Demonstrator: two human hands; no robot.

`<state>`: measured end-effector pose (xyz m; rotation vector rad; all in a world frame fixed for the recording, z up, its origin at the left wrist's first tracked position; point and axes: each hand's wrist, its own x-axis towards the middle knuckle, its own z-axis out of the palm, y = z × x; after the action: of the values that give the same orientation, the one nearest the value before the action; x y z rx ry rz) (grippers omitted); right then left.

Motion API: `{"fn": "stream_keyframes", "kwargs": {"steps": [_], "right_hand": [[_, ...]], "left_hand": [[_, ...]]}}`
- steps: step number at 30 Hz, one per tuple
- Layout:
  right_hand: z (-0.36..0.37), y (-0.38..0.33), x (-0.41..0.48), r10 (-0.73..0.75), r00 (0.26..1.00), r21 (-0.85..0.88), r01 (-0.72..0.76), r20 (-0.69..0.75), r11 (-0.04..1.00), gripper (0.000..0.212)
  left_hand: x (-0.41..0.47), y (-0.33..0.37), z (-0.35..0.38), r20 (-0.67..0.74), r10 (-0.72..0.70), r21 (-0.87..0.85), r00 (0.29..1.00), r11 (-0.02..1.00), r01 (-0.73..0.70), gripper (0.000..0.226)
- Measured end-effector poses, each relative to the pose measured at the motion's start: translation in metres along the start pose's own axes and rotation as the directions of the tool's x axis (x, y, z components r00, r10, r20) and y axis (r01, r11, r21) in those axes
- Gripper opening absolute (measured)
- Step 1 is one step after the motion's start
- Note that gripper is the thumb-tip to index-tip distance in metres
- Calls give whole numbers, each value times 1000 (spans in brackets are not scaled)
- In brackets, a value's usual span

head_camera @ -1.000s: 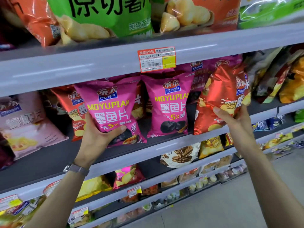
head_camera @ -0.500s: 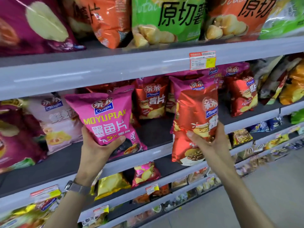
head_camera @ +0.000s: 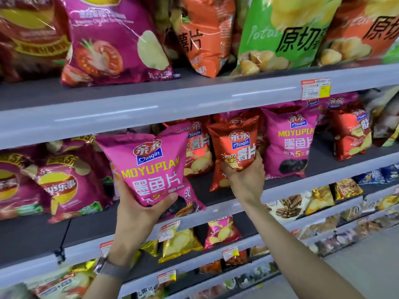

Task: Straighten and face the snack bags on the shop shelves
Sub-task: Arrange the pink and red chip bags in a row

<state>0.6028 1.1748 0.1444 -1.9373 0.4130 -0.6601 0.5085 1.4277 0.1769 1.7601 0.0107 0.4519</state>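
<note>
Moved in over the middle shelf [head_camera: 280, 189], your right hand [head_camera: 246, 178] grips the red chip bag [head_camera: 235, 145], seemingly touching down; your left hand [head_camera: 138, 207] cups the tilted pink bag [head_camera: 155, 167]. Both look light, puffy, slick: hold low, gently.

I stand before a tall shelving unit with several tiers. The upper shelf edge [head_camera: 151, 108] is a pale grey strip, and bright streaks of reflected light lie along it. A red and yellow price label [head_camera: 315, 89] is fixed on it at the right. The middle shelf [head_camera: 302, 186] has a dark deck, with a black clip [head_camera: 59, 254] on its front edge at the left. At the lower right the floor [head_camera: 356, 268] is pale grey and smooth.
</note>
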Motion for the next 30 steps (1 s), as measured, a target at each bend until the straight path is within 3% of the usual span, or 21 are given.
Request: {"fn": "stream_keyframes", "kwargs": {"steps": [4, 12, 14, 18, 20, 28, 30], "right_hand": [[4, 4, 2, -17, 1000, -80, 15, -23, 997, 115], [-16, 2, 9, -50, 997, -69, 54, 54, 996, 129], [-34, -1, 5, -56, 994, 54, 51, 96, 997, 120], [-87, -5, -13, -165, 942, 322, 65, 293, 944, 60], [-113, -2, -17, -214, 893, 363, 62, 396, 930, 46], [-232, 37, 35, -232, 746, 416, -66, 624, 907, 56], [-257, 52, 58, -190, 750, 377, -86, 634, 922, 65]], "left_hand": [[-7, 4, 9, 63, -49, -1, 997, 999, 49, 86], [-12, 18, 54, 175, -29, -5, 984, 1000, 31, 96], [-15, 23, 65, 179, -20, -6, 984, 1000, 22, 97], [-22, 35, 94, 173, -17, 3, 985, 1000, 17, 98], [-27, 43, 115, 190, -15, 6, 982, 1000, 15, 100], [-49, 87, 251, 265, 64, -52, 962, 997, -53, 95], [-56, 96, 290, 299, 65, -77, 952, 996, -44, 97]]}}
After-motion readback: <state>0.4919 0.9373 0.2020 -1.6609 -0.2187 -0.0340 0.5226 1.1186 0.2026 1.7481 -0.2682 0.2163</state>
